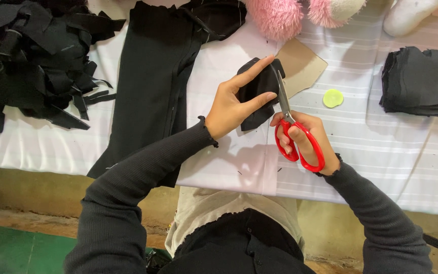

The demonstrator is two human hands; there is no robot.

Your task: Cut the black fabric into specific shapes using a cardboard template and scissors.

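The left hand [231,104] pinches a small black cloth piece [258,91] just above the desk [361,132]. It looks soft, light and floppy, so holding near the cut helps. The right hand [305,139] grips red scissors [292,132].

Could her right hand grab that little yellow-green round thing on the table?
Probably yes, but not right now. The yellow-green disc lies in the open just beyond the right hand, nothing between. That hand is full, though, with the red scissors.
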